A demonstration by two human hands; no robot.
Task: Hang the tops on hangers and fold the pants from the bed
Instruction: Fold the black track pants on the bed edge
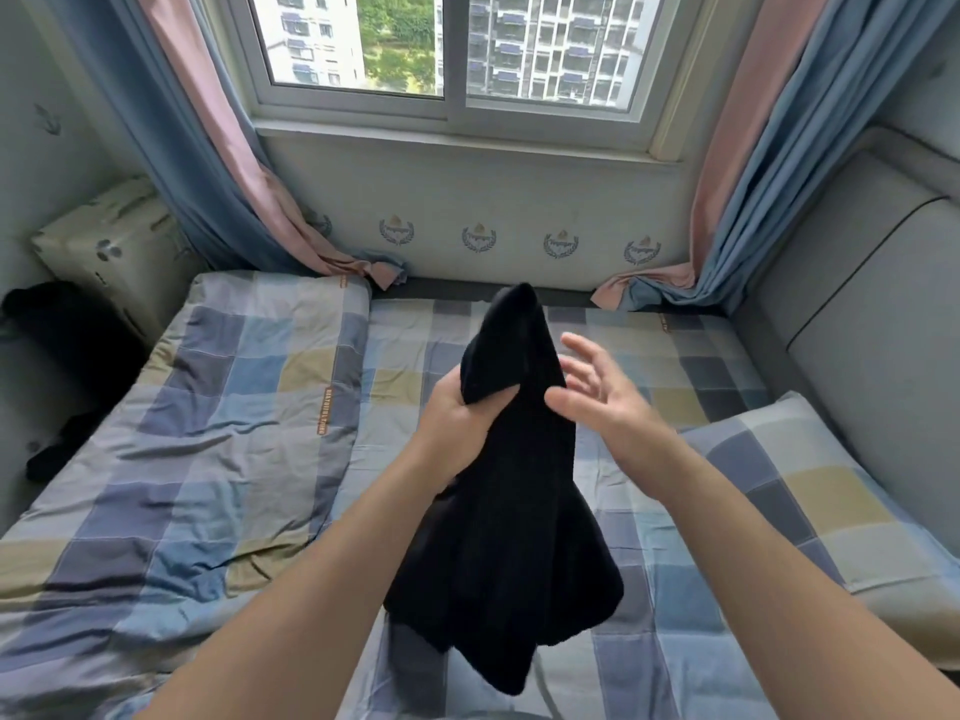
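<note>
A black garment [511,511] hangs in the air above the middle of the bed [208,459], bunched so that I cannot tell whether it is a top or pants. My left hand [457,413] grips it near its upper end, and the cloth droops down from there toward me. My right hand [597,392] is just to the right of the garment, fingers spread, holding nothing. More dark clothing [57,449] lies at the bed's left edge. No hanger is in view.
A checked quilt [182,407] covers the bed's left half and a matching pillow [810,491] lies at the right. A grey padded headboard [857,330] stands on the right, a patterned box [114,252] at the back left. Curtains [218,163] frame the window.
</note>
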